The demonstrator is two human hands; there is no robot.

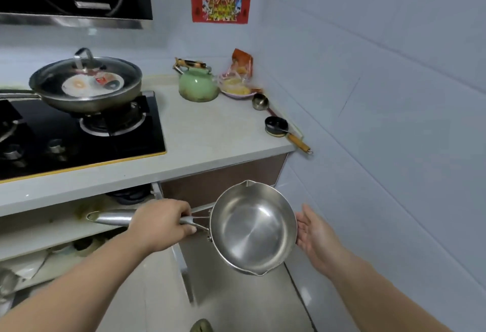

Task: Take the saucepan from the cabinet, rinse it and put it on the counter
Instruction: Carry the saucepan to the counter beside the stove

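Fingers of left hand (164, 225) around saucepan (253, 227) handle

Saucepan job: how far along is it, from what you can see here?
Done: the saucepan is out of the open cabinet, held in the air. In hand: the left hand has a grip on its handle, and the open right hand is at the far rim. Left: the pan looks dry and no sink is in view, so rinsing and setting it on the counter remain.
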